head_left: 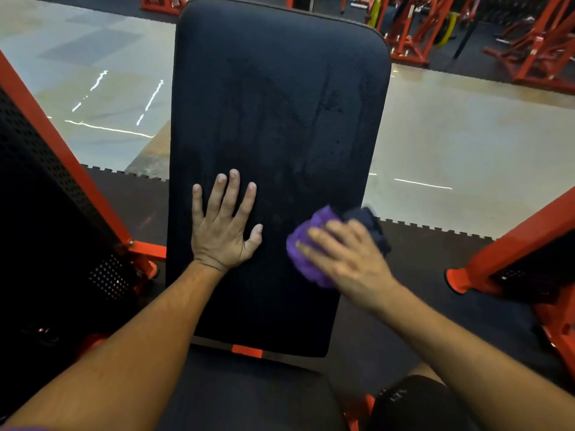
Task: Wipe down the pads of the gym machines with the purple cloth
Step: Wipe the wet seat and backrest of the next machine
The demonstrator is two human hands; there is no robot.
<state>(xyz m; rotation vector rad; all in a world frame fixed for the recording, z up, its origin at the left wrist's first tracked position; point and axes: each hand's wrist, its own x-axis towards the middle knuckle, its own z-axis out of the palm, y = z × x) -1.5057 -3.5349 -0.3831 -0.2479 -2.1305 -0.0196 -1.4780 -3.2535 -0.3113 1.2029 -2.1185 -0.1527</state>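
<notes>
A long black back pad of a gym machine fills the middle of the view, with faint wet streaks on its upper part. My left hand lies flat on the pad's lower left, fingers spread and straight. My right hand holds the bunched purple cloth against the pad's lower right edge; the hand is blurred. A dark part of the cloth sticks out past my fingers. Below the back pad lies the black seat pad.
Red steel frame members rise at the left and right, with a black perforated panel on the left. Black rubber mats surround the machine, then pale shiny floor. More red machines stand at the far right.
</notes>
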